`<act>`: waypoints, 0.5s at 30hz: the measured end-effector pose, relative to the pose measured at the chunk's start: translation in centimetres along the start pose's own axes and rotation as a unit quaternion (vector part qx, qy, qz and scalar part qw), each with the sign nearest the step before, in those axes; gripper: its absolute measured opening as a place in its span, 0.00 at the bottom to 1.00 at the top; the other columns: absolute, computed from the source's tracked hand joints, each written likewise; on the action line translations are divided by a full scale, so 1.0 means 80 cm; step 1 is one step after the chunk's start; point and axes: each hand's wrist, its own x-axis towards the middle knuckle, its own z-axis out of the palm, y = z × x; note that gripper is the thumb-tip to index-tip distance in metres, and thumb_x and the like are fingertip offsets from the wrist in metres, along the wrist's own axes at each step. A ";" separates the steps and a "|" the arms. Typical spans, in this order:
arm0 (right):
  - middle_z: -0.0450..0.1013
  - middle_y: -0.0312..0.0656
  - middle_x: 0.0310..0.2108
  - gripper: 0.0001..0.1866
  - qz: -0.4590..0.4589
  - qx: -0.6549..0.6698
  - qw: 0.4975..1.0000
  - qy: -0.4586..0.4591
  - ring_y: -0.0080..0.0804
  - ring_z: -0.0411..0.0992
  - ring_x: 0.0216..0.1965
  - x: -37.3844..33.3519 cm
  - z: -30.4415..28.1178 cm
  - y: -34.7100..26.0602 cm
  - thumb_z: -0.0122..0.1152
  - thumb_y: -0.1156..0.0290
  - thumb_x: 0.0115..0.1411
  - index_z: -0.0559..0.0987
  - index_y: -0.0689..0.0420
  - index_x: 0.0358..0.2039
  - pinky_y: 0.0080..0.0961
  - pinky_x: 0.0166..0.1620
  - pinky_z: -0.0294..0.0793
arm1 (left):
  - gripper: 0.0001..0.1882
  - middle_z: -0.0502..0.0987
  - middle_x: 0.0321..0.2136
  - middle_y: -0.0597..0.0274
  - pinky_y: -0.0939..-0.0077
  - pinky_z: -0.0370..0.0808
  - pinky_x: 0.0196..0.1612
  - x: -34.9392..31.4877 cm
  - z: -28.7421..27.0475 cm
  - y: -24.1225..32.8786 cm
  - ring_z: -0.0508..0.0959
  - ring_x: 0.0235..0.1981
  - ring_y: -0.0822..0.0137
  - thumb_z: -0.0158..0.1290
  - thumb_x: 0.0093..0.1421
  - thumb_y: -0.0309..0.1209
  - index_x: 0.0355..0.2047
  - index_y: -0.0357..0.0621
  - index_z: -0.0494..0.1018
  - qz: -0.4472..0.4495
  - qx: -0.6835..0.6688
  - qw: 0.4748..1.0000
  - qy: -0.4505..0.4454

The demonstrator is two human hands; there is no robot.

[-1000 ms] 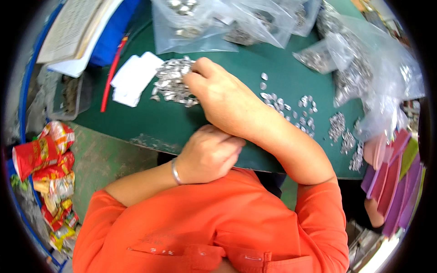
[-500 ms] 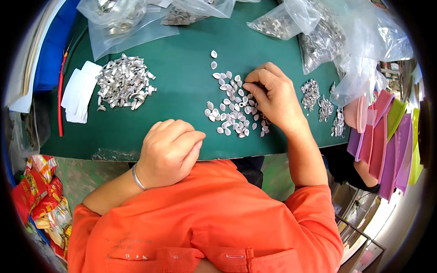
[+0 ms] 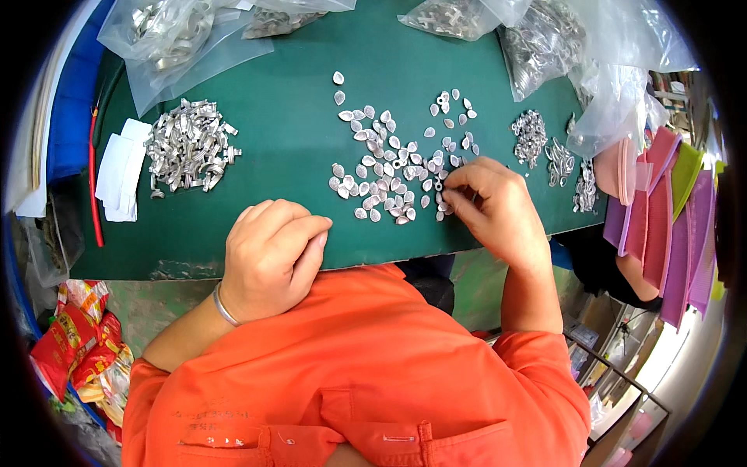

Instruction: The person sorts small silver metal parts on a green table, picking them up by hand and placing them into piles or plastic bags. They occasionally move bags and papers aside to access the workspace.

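Many small silver teardrop-shaped metal pieces [image 3: 381,167] lie loosely scattered on the green tabletop. My right hand [image 3: 494,204] is at the right side of this scatter, thumb and forefinger bent toward each other among the nearest pieces. Anything pinched between those fingertips is too small to make out. My left hand [image 3: 272,253] rests at the table's front edge, left of the pieces. Its fingers are curled in against the thumb, and the inside of the hand is hidden. A silver bangle [image 3: 225,305] circles the left wrist.
On the left sit a heap of silver metal parts [image 3: 193,146], white paper slips [image 3: 123,170] and a red stick-like tool [image 3: 96,187]. Plastic bags of parts [image 3: 545,47] line the far side. Small metal piles [image 3: 529,134] lie at right, beside coloured strips [image 3: 657,222].
My right hand has come nearer to me along the scatter's right side. Several teardrop pieces at the upper right now show. My left hand stays curled; the whole view has shifted slightly.
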 end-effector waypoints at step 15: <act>0.70 0.47 0.33 0.11 -0.064 -0.044 0.996 0.037 0.49 0.73 0.32 -0.001 0.015 -0.008 0.61 0.81 0.49 0.76 0.61 0.35 0.38 0.35 0.74 | 0.07 0.74 0.24 0.61 0.69 0.68 0.28 0.002 0.000 0.002 0.74 0.24 0.61 0.58 0.46 0.19 0.27 0.40 0.76 0.001 -0.005 1.000 0.010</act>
